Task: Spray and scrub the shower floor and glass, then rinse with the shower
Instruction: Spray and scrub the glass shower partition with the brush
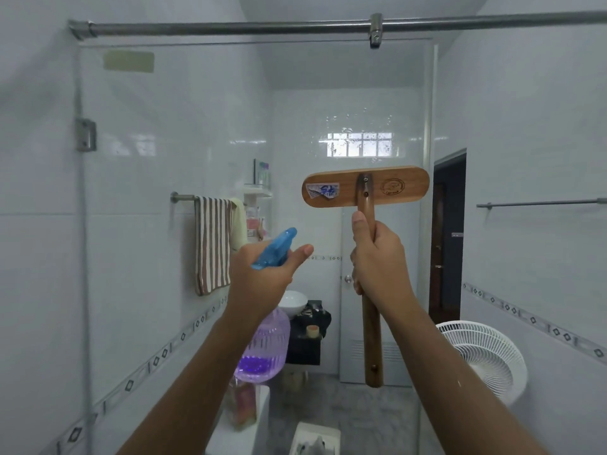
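Shower glass (170, 152); stickered, stamped wooden brush (345, 189)

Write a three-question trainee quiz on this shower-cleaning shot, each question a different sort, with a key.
1. True or false: the left grip holds the spray bottle.
2. Multiple choice: the right grip holds the wooden brush by A) its head, B) its handle, C) its bristles.
3. Fill in: the white fan stands to the ____ of the brush.

Key: 1 true; 2 B; 3 right.
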Demonstrator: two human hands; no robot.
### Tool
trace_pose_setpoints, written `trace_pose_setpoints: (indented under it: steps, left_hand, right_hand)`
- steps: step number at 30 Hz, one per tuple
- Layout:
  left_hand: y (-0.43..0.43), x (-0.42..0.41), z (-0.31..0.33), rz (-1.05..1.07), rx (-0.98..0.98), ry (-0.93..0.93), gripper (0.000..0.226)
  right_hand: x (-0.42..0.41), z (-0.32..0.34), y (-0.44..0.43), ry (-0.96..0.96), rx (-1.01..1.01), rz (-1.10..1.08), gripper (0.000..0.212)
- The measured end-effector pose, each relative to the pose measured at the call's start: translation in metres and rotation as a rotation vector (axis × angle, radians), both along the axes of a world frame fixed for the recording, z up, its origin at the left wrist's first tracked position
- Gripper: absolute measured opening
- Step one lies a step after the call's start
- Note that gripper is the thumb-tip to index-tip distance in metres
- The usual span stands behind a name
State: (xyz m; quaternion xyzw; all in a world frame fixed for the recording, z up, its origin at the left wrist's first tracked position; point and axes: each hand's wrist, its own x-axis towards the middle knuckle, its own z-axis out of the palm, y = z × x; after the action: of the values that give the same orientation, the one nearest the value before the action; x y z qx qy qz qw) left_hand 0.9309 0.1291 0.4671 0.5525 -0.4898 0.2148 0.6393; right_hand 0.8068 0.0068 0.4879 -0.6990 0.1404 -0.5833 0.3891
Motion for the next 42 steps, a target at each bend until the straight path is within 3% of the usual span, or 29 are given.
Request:
trace_pose_setpoints:
  steps: [7,18,23,28,31,37,39,42]
  left_hand:
    - [0.001,-0.010,0.009,0.049,0.038,0.087,0.052]
    - [0.008,-0.009,0.023,0.119,0.006,0.179,0.029]
    - [0.007,-0.012,0.017,0.175,-0.011,0.189,0.026]
    - [0.009,-0.019,0.009,0.066,-0.042,0.238,0.016]
    - [0.010,-0.023,0.007,0.032,-0.030,0.234,0.014]
    - [0.006,-0.031,0.005,0.064,-0.010,0.206,0.017]
    - [0.001,-0.035,0.002,0.095,-0.013,0.190,0.017]
    - [-0.004,-0.037,-0.002,0.107,-0.014,0.205,0.019]
  right_hand:
    - [-0.005,0.003,0.001,0.013,-0.018,-0.009,0.044]
    - [0.008,0.026,-0.008,0.108,-0.027,-0.065,0.052]
    - [0.008,-0.038,-0.015,0.175,0.017,-0.084,0.050]
    - [-0.004,-0.116,-0.004,0.259,0.116,-0.081,0.039]
    - [-0.003,-0.091,-0.010,0.251,0.079,-0.066,0.043]
    - [-0.001,0.045,-0.025,0.157,0.050,-0.009,0.051]
    - [-0.001,0.046,-0.030,0.173,0.043,0.007,0.052]
    - [0.000,-0.019,-0.029,0.189,0.048,-0.002,0.049]
